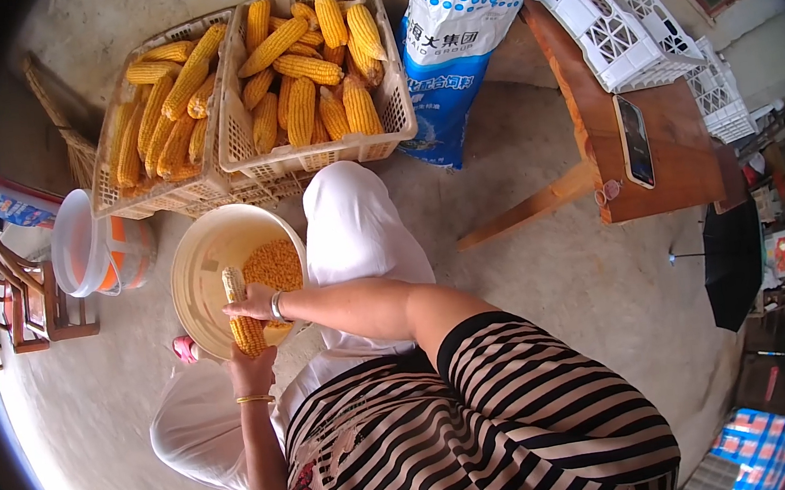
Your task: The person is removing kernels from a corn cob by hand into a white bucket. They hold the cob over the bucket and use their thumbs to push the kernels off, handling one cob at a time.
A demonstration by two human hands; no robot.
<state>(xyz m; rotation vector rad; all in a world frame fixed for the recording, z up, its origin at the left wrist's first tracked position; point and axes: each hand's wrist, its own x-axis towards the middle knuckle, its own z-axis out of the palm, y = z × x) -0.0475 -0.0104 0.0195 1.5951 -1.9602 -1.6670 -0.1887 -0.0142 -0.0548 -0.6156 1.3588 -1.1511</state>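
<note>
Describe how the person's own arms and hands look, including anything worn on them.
Both hands are ungloved. The left hand has a thin gold-coloured bangle at its wrist; the right hand has a silver-coloured bracelet. The right sleeve is short, with black and pale beige stripes; the forearms are bare.

Beyond my knees, one blue-and-white sack: large dark characters on white, paler lettering on blue.
</note>
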